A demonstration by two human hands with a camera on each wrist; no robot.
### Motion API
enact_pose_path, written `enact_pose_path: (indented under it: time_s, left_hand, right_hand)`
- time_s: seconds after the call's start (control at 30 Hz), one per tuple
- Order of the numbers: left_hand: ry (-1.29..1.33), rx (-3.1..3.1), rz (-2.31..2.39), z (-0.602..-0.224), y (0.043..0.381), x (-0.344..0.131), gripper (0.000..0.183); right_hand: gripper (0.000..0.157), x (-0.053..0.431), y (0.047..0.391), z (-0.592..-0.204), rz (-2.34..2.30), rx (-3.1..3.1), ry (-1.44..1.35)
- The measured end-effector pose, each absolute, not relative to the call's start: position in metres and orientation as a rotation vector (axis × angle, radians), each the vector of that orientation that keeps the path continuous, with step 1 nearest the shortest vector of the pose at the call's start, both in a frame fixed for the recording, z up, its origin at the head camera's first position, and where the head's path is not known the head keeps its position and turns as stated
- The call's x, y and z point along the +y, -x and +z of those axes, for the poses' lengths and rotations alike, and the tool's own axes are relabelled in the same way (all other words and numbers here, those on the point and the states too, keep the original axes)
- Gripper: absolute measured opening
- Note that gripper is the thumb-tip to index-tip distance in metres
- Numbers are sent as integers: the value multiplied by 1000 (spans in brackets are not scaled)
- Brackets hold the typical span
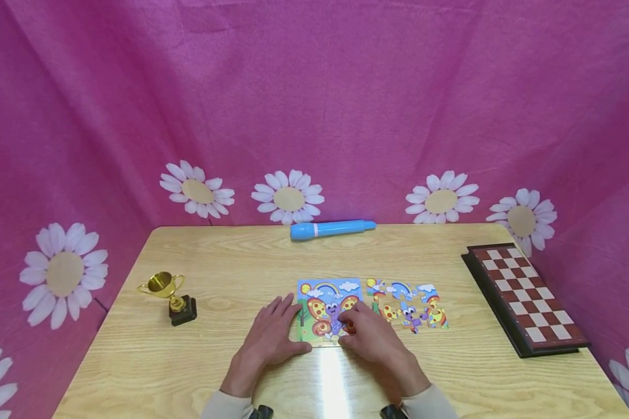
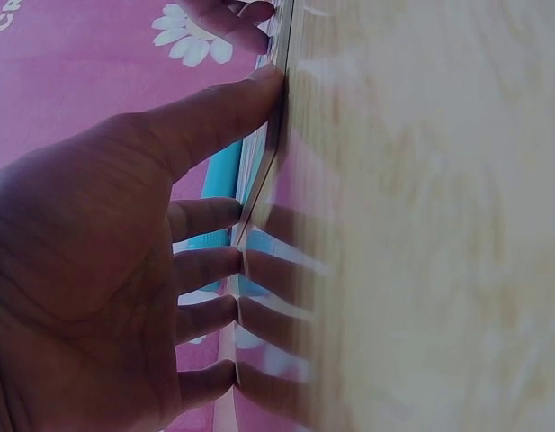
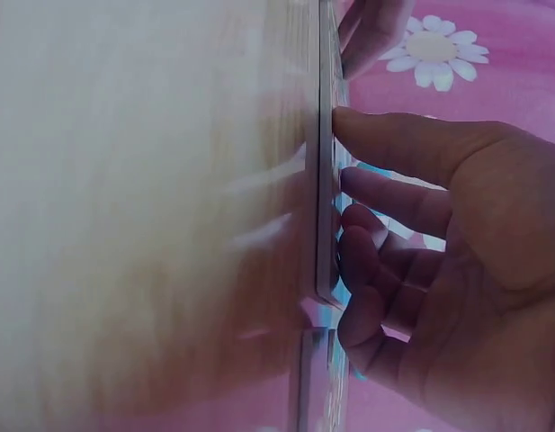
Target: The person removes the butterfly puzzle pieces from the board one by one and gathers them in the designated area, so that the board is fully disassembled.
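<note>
A picture puzzle board (image 1: 314, 285) with a purple butterfly, a rainbow and a sun lies flat on the wooden table. My left hand (image 1: 276, 333) rests at its left side, fingers spread, the thumb near the front left corner. In the left wrist view the thumb (image 2: 232, 103) touches the board's edge. Over the board's right part lies my right hand (image 1: 369, 334). Its thumb and index finger touch the board, seen in the right wrist view, while the other fingers (image 3: 360, 252) curl. Right of the board lie several puzzle pieces (image 1: 411, 314), partly joined, showing the same butterfly.
Left on the table stands a gold trophy cup (image 1: 161, 284) on a black base. A blue marker-shaped object (image 1: 340, 228) lies along the back edge. A red and white checkerboard (image 1: 529, 297) in a black case sits at the right edge. Pink flowered cloth (image 1: 346, 116) hangs behind.
</note>
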State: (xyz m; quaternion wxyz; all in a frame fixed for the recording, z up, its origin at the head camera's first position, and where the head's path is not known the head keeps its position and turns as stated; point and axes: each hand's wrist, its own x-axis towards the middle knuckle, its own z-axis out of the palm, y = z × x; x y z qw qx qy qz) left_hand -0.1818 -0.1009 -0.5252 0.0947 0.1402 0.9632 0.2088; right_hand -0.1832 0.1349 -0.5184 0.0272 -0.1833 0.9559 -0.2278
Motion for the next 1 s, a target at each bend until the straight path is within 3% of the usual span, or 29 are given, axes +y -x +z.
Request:
enact_pose_path:
  time_s: [0.67, 1.0]
  left_hand:
    - [-435, 2866, 610, -523, 182, -101, 84]
    - [-436, 2869, 601, -524, 181, -101, 85]
  right_hand:
    - [33, 130, 192, -515, -739, 2873, 482]
    - [25, 128, 184, -513, -749, 2950, 468]
